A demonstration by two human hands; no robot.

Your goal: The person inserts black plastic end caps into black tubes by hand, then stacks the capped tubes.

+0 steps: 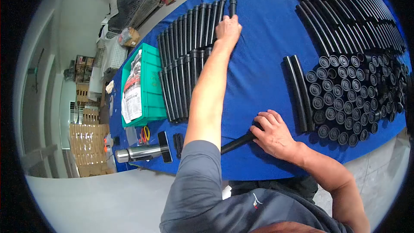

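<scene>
My left hand (228, 30) reaches far across the table, its fingers closed round a black capped tube (233, 6) at the right end of a row of similar capped tubes (190, 28). Most of the gripped tube is hidden behind the hand and arm. Close to the table's near edge, my right hand (274, 137) curls round the end of another black tube (236, 144), which lies slanted. The other end of that tube disappears behind my left arm. A second row of capped tubes (179, 88) lies nearer to me.
Many plain black tubes (317, 28) fill the far right of the blue cloth (258, 77). Two tubes (298, 92) lie beside a cluster of round black caps (340, 99). On the left are a green crate (153, 86), a steel flask (140, 152) and a phone (164, 146).
</scene>
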